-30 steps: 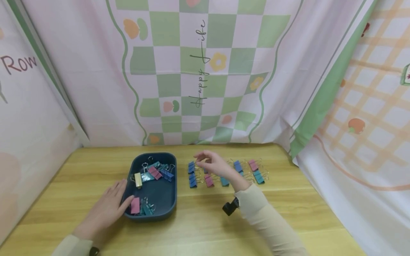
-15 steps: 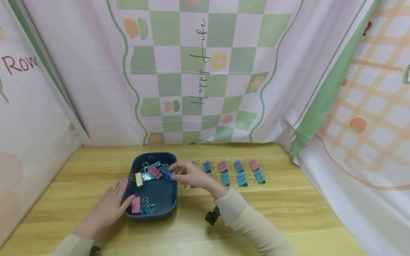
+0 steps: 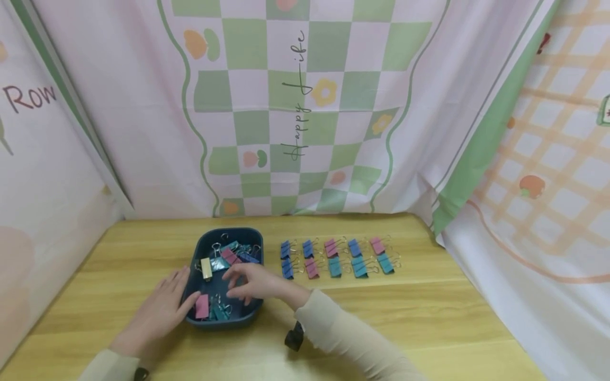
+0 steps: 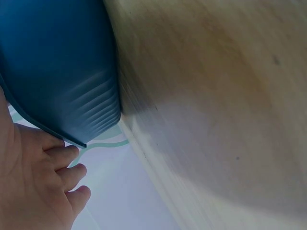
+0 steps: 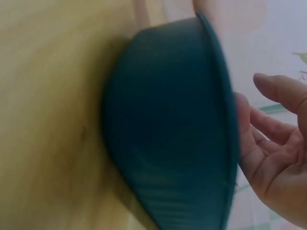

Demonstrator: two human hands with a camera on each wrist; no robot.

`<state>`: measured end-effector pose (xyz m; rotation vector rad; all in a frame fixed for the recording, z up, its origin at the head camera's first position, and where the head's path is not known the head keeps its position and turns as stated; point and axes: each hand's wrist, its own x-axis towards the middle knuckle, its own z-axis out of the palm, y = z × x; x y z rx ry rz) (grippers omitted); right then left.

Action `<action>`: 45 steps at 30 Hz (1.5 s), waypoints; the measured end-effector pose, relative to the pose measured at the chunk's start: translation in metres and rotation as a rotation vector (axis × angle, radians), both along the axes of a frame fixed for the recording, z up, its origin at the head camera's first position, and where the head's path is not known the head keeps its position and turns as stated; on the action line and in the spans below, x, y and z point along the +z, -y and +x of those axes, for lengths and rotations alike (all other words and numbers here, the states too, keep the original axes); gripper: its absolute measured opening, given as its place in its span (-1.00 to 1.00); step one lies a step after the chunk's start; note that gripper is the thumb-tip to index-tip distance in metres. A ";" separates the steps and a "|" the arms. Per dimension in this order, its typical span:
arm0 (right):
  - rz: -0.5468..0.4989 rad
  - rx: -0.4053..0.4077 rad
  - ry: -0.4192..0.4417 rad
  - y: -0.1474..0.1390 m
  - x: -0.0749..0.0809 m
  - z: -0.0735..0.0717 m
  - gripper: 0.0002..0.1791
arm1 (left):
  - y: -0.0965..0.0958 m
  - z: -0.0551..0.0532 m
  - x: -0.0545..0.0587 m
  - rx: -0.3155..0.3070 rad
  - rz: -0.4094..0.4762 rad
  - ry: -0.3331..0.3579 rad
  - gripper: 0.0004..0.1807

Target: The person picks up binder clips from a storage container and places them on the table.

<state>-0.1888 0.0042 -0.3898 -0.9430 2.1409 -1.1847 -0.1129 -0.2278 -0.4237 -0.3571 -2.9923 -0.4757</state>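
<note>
A dark blue plastic bin (image 3: 215, 284) holds several binder clips. A pink clip (image 3: 202, 306) and teal clips (image 3: 220, 312) lie at its near end; a yellow clip (image 3: 206, 269), a pink clip (image 3: 231, 256) and teal and blue ones fill the far part. My left hand (image 3: 159, 307) rests against the bin's left rim, fingers extended, thumb over the edge. Over the right side of the bin hovers my right hand (image 3: 257, 283), fingers loosely bent, thumb apart from them. In the right wrist view no clip shows between the fingers of this right hand (image 5: 283, 153).
Right of the bin, two rows of binder clips lie on the wooden table (image 3: 333, 317), among them a blue clip (image 3: 287, 269), a pink clip (image 3: 312, 268) and a teal clip (image 3: 360, 266). A printed curtain (image 3: 329, 127) hangs behind the table.
My right hand has moved left and nearer, from above the clip rows across to the bin. The rows it covered now show fully. My left hand stays at the rim.
</note>
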 end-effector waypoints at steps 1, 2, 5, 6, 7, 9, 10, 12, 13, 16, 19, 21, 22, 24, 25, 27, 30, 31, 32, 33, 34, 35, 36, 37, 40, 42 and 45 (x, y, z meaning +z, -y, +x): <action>0.015 0.007 0.001 0.003 -0.002 0.001 -0.57 | 0.000 0.000 0.000 -0.002 0.000 -0.002 -0.24; 0.027 0.011 0.007 0.006 -0.003 0.002 -0.55 | 0.000 0.000 0.000 -0.003 0.001 -0.004 -0.25; 0.063 0.011 0.040 0.013 -0.007 0.004 -0.49 | 0.000 0.000 0.000 -0.005 0.002 -0.004 -0.25; 0.076 0.007 0.058 0.015 -0.008 0.004 -0.48 | 0.000 0.000 0.000 -0.005 0.001 -0.006 -0.25; 0.090 0.004 0.076 0.017 -0.009 0.004 -0.47 | 0.000 0.000 0.000 -0.005 0.002 -0.006 -0.25; 0.119 0.001 0.104 0.020 -0.010 0.004 -0.49 | 0.000 -0.001 0.000 -0.005 0.002 -0.006 -0.26; 0.135 -0.001 0.114 0.021 -0.010 0.004 -0.50 | 0.000 -0.001 0.000 -0.004 0.003 -0.005 -0.25; 0.157 -0.004 0.131 0.024 -0.011 0.004 -0.53 | 0.000 -0.001 0.000 -0.003 0.005 -0.005 -0.26; 0.164 -0.005 0.134 0.024 -0.011 0.004 -0.54 | 0.000 -0.001 -0.001 -0.002 0.006 -0.005 -0.26; 0.179 -0.003 0.143 0.026 -0.011 0.005 -0.53 | 0.000 -0.001 0.000 -0.002 0.008 -0.005 -0.26; 0.200 0.013 0.127 0.027 -0.012 0.006 -0.49 | 0.000 0.000 0.000 -0.003 0.005 -0.002 -0.25; 0.213 0.022 0.111 0.027 -0.012 0.006 -0.47 | 0.000 0.000 0.001 -0.002 0.003 0.003 -0.25; 0.215 0.023 0.105 0.028 -0.013 0.006 -0.47 | 0.000 0.000 0.001 -0.001 0.002 0.006 -0.24; 0.216 0.019 0.096 0.028 -0.014 0.006 -0.47 | 0.000 0.000 0.001 0.001 0.001 0.012 -0.24; 0.211 0.014 0.095 0.028 -0.014 0.006 -0.48 | 0.000 0.000 0.001 0.002 0.001 0.014 -0.23; 0.202 -0.001 0.086 0.028 -0.016 0.006 -0.52 | 0.000 0.000 0.000 0.002 0.004 0.016 -0.23; 0.173 -0.039 0.071 0.028 -0.017 0.005 -0.61 | 0.000 0.000 -0.001 -0.001 0.003 0.010 -0.24; 0.160 -0.056 0.067 0.027 -0.017 0.004 -0.64 | 0.000 0.000 -0.001 -0.002 0.004 0.007 -0.24; 0.156 -0.075 0.054 0.027 -0.016 0.004 -0.67 | 0.000 0.000 -0.001 -0.003 0.003 0.003 -0.25; 0.152 -0.094 0.044 0.027 -0.016 0.003 -0.70 | 0.000 0.000 -0.002 -0.003 0.003 0.001 -0.25; 0.148 -0.114 0.035 0.027 -0.015 0.002 -0.73 | 0.000 0.000 -0.002 -0.003 0.004 0.001 -0.25; 0.147 -0.133 0.026 0.026 -0.015 0.001 -0.76 | 0.000 0.000 -0.002 -0.001 0.006 0.001 -0.25; 0.149 -0.153 0.015 0.026 -0.015 0.001 -0.79 | 0.000 0.000 -0.002 -0.001 0.007 0.002 -0.24; 0.149 -0.174 0.008 0.026 -0.014 0.000 -0.82 | 0.000 0.000 -0.001 0.001 0.008 0.005 -0.24; 0.146 -0.223 -0.013 0.025 -0.013 -0.002 -0.87 | 0.000 0.000 -0.001 0.004 0.011 0.011 -0.23; 0.125 -0.245 -0.022 0.023 -0.012 -0.005 -0.89 | -0.001 0.001 0.000 0.004 0.009 0.010 -0.23; 0.080 -0.255 -0.027 0.019 -0.011 -0.010 -0.91 | -0.001 0.001 0.001 0.006 0.008 0.011 -0.24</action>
